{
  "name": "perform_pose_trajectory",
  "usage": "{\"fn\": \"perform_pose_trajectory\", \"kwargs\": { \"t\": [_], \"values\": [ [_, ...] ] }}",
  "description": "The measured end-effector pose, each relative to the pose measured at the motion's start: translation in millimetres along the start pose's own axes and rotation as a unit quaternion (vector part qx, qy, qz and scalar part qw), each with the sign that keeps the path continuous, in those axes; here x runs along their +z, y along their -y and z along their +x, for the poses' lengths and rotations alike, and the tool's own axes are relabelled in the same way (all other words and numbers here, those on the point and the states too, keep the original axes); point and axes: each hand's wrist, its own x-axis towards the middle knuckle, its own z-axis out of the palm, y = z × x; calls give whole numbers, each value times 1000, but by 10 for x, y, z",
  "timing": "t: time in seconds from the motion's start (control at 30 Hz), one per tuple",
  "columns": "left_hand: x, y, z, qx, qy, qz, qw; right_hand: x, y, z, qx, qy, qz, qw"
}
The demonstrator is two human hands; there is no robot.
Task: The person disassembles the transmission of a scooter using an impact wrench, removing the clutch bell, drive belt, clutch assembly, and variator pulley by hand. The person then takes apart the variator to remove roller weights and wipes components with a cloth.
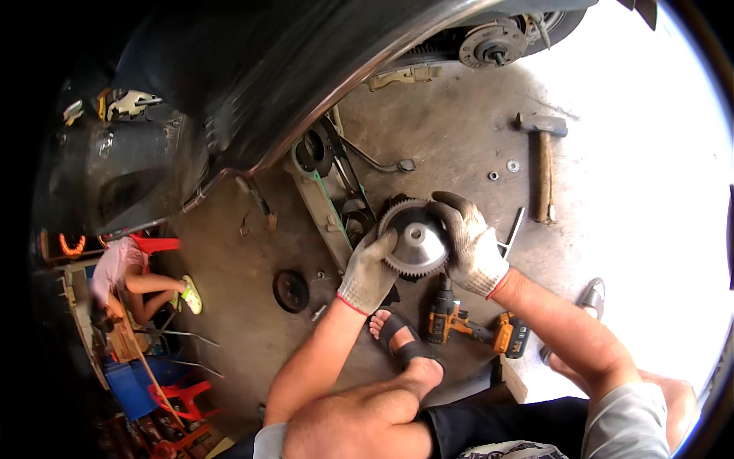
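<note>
My left hand (pixel 369 271) and my right hand (pixel 469 242), both in off-white knit gloves, are closed around the rim of a silver toothed pulley (pixel 416 251) with a conical face and centre hub. Behind it lies a long engine casing (pixel 325 210) with a green-edged rim. Just below my hands an orange-and-black cordless impact driver (pixel 451 321) rests on the floor. To the right lie a T-handled wrench (pixel 517 229), a hammer (pixel 545 170) and two small rings (pixel 513 166).
A dark scooter body (pixel 252 69) with an exposed hub (pixel 493 47) spans the top. A black disc (pixel 290 291) lies on the concrete floor (pixel 229 302). A person in pink (pixel 118 268) is at the left among red plastic stools (pixel 180 398). My sandalled foot (pixel 394 329) is below the pulley.
</note>
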Motion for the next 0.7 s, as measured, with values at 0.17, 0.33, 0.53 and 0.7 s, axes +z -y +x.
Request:
{"fn": "perform_pose_trajectory", "kwargs": {
  "t": [0.17, 0.33, 0.53, 0.7],
  "values": [
    [-227, 389, -529, 48, -77, 44, 995, 164, -89, -636, 235, 69, 192, 950],
    [-616, 784, -827, 136, -70, 202, 968, 263, 138, -987, 470, 65, 389, 790],
    [-789, 1040, -979, 169, -134, 238, 947, 551, 551, -1128, 455, 37, 369, 810],
    [-1092, 1162, -1230, 231, -168, 443, 850, 729, 741, -1186, 442, 57, 338, 829]
  ]
}}
